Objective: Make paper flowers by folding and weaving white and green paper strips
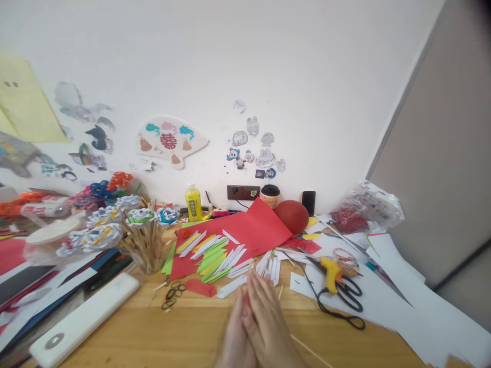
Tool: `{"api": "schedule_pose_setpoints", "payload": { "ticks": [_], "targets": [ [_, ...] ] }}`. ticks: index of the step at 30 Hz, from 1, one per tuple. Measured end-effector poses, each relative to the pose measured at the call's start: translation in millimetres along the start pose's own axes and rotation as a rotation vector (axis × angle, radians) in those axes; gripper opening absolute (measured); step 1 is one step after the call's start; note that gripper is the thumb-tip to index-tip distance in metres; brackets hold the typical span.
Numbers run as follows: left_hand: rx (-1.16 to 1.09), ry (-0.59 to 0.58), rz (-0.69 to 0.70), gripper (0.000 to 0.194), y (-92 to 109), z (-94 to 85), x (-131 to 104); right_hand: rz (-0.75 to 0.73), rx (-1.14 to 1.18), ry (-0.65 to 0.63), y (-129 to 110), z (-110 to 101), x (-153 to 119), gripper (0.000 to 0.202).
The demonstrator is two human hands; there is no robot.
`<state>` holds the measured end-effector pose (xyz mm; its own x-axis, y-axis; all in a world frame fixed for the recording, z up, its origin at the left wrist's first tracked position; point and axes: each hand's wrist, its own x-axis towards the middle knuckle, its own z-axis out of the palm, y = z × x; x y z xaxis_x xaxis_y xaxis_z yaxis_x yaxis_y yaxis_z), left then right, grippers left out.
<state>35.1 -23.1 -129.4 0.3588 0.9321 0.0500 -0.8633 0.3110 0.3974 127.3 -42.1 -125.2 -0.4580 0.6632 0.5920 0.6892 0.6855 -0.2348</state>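
At the table's front, my left hand and my right hand are pressed together, palms facing, fingers pointing toward the wall. A small bit of red shows between them, but what they hold, if anything, is hidden. Just beyond my fingertips lie folded white paper strips and a red folded paper piece. Many white, yellow and green folded strips are spread on a large red paper sheet. A thin wooden stick lies to the right of my right hand.
Left are small scissors, a long white device and a cup of sticks with paper flowers. Right are a yellow glue gun, black-handled scissors and white sheets. Behind stand a yellow bottle and a red balloon.
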Motion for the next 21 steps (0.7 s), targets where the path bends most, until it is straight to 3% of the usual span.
{"api": "schedule_pose_setpoints", "payload": {
  "ticks": [2,4,5,10,14,18,21],
  "targets": [
    [-0.009,-0.017,0.031,0.05,3.1,4.7,-1.5,-0.032,-0.006,0.01,-3.2,3.6,-2.5,0.06],
    [-0.018,0.017,0.165,0.049,6.6,8.6,-1.9,-0.13,-0.003,0.117,-6.6,6.8,-4.8,0.055],
    [-0.017,0.03,0.188,0.046,7.4,9.7,-1.9,-0.103,-0.002,0.142,-8.0,6.6,-5.5,0.054],
    [0.004,-0.036,0.061,0.045,4.4,11.3,-6.7,-0.016,0.01,-0.071,-8.5,-6.8,-5.1,0.067],
    [-0.002,0.026,0.185,0.042,0.1,15.9,-12.1,-0.071,0.055,-0.014,-10.3,-4.9,-4.5,0.054],
    [0.025,0.045,0.109,0.049,-6.0,17.3,-15.6,-0.004,0.074,-0.047,-14.0,-1.5,-5.3,0.06],
    [0.056,0.112,0.133,0.047,-4.9,12.6,-19.1,-0.021,0.047,0.061,-18.4,6.0,-12.5,0.057]
  ]
}}
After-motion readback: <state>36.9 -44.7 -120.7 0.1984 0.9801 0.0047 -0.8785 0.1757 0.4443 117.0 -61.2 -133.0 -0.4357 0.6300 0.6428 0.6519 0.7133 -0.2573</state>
